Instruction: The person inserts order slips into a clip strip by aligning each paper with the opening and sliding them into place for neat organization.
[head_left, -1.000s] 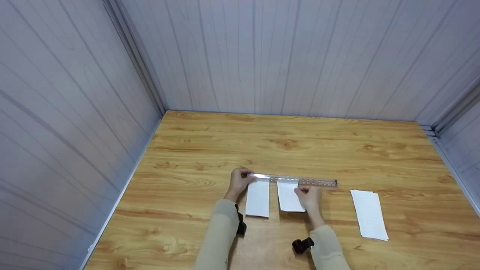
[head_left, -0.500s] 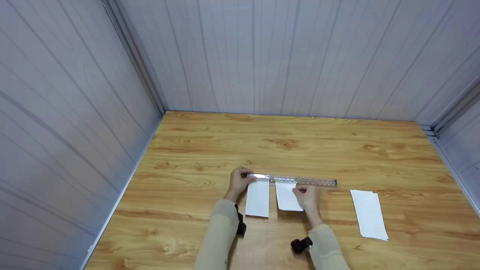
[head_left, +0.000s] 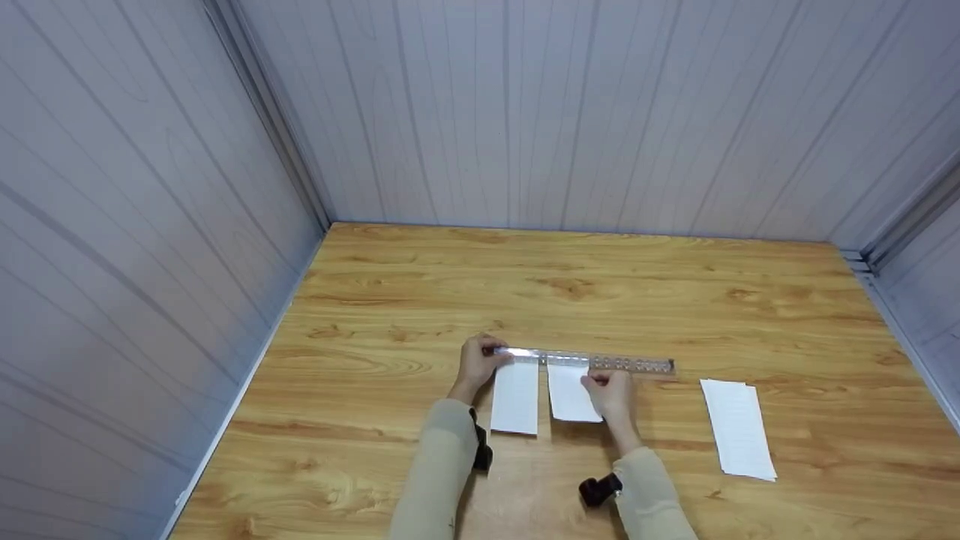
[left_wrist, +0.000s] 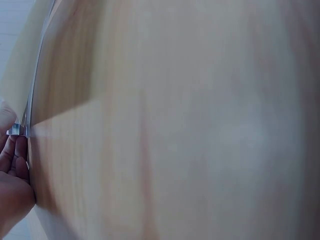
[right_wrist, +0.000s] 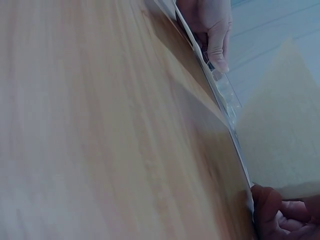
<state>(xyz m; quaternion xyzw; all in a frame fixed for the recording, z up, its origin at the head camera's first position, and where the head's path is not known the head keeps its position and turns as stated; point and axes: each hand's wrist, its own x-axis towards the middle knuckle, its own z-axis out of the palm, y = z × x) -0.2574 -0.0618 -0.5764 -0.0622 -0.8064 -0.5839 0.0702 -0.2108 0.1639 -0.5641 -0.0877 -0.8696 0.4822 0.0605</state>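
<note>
A clear plastic strip (head_left: 628, 364) with a row of round marks lies crosswise in the head view. My left hand (head_left: 478, 365) pinches its left end, and the end also shows between thumb and fingers in the left wrist view (left_wrist: 17, 129). One narrow white paper slip (head_left: 515, 401) extends down from the strip by that hand. To its right is a second white paper slip (head_left: 572, 397), its top edge at the strip. My right hand (head_left: 615, 397) pinches this second slip's right edge. Whether the slips tuck into the strip or lie under it I cannot tell.
A loose stack of white paper slips (head_left: 739, 429) lies on the wood-grain table (head_left: 420, 285) to the right. Pale panelled walls (head_left: 480, 112) stand behind the table and at both sides. A black wrist camera (head_left: 598, 491) sits on the right wrist.
My right hand has shifted a little to the left with the second slip, narrowing the gap to the first slip. The left hand and the strip have stayed put.
</note>
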